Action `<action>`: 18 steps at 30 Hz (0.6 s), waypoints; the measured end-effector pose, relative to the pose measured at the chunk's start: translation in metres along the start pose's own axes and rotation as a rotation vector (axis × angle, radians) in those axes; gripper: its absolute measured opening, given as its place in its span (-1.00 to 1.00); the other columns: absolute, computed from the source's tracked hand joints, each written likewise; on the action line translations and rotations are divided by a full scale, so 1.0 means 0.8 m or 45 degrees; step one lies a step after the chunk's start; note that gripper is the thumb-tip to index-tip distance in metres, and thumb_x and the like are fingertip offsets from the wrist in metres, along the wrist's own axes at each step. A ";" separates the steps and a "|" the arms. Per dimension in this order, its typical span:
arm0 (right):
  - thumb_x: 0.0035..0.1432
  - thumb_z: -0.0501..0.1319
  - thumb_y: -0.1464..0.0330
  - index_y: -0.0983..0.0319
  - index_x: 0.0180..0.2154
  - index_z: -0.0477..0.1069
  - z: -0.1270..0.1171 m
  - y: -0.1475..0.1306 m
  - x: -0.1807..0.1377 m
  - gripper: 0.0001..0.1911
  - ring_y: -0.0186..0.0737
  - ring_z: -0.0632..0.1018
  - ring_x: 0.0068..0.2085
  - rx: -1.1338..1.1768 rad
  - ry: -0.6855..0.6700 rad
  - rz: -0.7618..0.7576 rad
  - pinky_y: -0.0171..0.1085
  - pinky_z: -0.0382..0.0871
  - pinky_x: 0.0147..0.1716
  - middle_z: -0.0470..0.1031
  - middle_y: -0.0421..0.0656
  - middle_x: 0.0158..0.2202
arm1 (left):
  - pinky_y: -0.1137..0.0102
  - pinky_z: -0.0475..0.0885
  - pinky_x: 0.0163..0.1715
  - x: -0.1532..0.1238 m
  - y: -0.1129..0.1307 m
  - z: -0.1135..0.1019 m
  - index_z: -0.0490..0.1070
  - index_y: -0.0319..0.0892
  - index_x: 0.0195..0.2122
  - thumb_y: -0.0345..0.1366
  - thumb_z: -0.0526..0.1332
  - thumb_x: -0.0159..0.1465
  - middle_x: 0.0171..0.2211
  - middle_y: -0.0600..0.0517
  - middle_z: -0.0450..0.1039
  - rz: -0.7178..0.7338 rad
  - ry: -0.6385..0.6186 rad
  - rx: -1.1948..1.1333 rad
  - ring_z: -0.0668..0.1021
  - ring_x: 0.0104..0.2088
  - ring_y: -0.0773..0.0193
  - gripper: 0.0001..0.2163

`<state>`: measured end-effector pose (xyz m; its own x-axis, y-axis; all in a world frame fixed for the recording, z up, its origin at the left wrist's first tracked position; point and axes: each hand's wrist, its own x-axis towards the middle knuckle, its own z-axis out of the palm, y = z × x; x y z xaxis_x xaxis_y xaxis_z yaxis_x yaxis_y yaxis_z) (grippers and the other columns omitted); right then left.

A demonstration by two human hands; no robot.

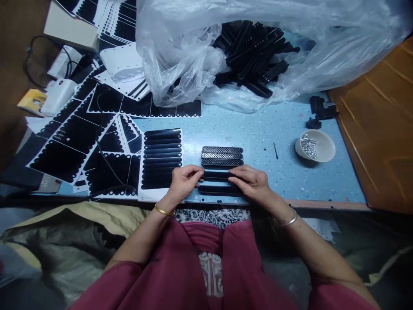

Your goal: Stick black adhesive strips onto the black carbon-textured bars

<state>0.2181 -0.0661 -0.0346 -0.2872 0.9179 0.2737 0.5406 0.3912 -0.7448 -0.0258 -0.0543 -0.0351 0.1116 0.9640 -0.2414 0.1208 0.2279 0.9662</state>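
My left hand [183,181] and my right hand [251,181] both pinch the ends of a long black plastic strip [215,175] just above the near edge of the blue table [264,125]. Another black strip [219,189] lies right below it. Beyond my hands lie three perforated black strips [222,156] side by side. To the left of my left hand lies a white backing sheet with several black strip-shaped stickers [161,158].
Many black-and-white sticker sheets [80,133] cover the table's left. A clear plastic bag [206,47] with a heap of black strips [254,56] fills the back. A small bowl of screws [314,145] and a black clamp [319,110] stand right. Wooden board [380,129] at the right edge.
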 end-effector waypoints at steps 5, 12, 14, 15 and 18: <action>0.21 0.25 0.34 0.18 -0.17 0.58 0.002 0.004 -0.002 -0.82 -0.21 0.61 -0.28 0.014 0.025 -0.047 -0.18 0.57 -0.29 0.62 -0.07 -0.26 | 0.56 0.48 -0.66 0.000 0.002 0.000 0.57 -0.29 -0.35 -0.23 0.34 0.14 -0.41 -0.06 0.60 -0.005 0.005 -0.003 0.62 -0.51 0.28 -0.80; 0.23 0.22 0.32 0.16 -0.11 0.55 0.004 0.009 -0.007 -0.79 -0.21 0.61 -0.22 0.018 0.016 -0.028 -0.19 0.57 -0.23 0.61 -0.08 -0.22 | 0.54 0.50 -0.64 0.000 0.002 0.000 0.57 -0.30 -0.35 -0.20 0.35 0.14 -0.39 -0.07 0.60 -0.008 -0.009 -0.008 0.63 -0.50 0.26 -0.78; 0.23 0.23 0.33 0.17 -0.11 0.55 -0.001 0.008 -0.012 -0.78 -0.21 0.62 -0.22 0.037 0.049 0.000 -0.20 0.57 -0.22 0.62 -0.08 -0.21 | 0.54 0.50 -0.64 0.000 0.002 0.000 0.57 -0.29 -0.36 -0.20 0.35 0.14 -0.38 -0.07 0.60 -0.005 -0.005 -0.012 0.63 -0.51 0.27 -0.78; 0.22 0.23 0.33 0.17 -0.11 0.55 -0.004 0.008 -0.015 -0.79 -0.21 0.63 -0.22 0.038 0.077 0.032 -0.21 0.56 -0.22 0.63 -0.08 -0.22 | 0.54 0.50 -0.63 0.000 0.003 0.000 0.57 -0.29 -0.36 -0.20 0.35 0.13 -0.37 -0.07 0.60 -0.006 -0.003 -0.016 0.63 -0.51 0.28 -0.78; 0.21 0.24 0.32 0.17 -0.17 0.57 -0.017 0.011 -0.028 -0.82 -0.19 0.63 -0.23 0.040 0.214 0.215 -0.19 0.55 -0.20 0.64 -0.09 -0.24 | 0.55 0.49 -0.63 0.000 0.004 0.000 0.56 -0.28 -0.37 -0.20 0.35 0.12 -0.39 -0.05 0.59 -0.012 -0.007 -0.022 0.62 -0.52 0.30 -0.79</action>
<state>0.2399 -0.0828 -0.0389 -0.0576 0.9694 0.2388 0.5442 0.2310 -0.8065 -0.0257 -0.0536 -0.0322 0.1161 0.9610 -0.2510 0.1048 0.2394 0.9652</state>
